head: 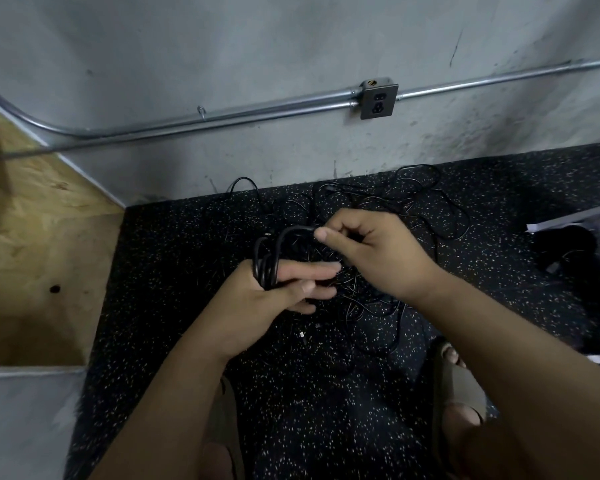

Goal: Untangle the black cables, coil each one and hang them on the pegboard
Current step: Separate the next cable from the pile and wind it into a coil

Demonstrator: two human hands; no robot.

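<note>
**Risks while winding the coil**

Snag hazard: my right hand [371, 251] pinches the free strand [297, 232] between thumb and forefinger. The strand arches from there over to the coil [266, 268] on my left hand [274, 299]. Beyond the pinch the strand is hidden by the hand. I judge that it leads down into the tangle [378, 209] on the floor [187, 271], and I cannot tell where it parts from the other cables. If I wind before it runs free, a knot may tighten or a second cable may be drawn into the loops.

Slip hazard: the loops sit round the extended fingers of my left hand, close to the knuckles, and the thumb appears to pin them. With the fingers nearly straight, slack or a sharp tug could spill the loops off the fingertips.

Appearance: the coil is a few turns of thin, glossy black cable, held above the floor in front of me. The remaining cables lie in loose, overlapping loops near the foot of the wall [291, 150]. They are hard to trace against the black speckled floor. I cannot identify a pegboard in view.
</note>
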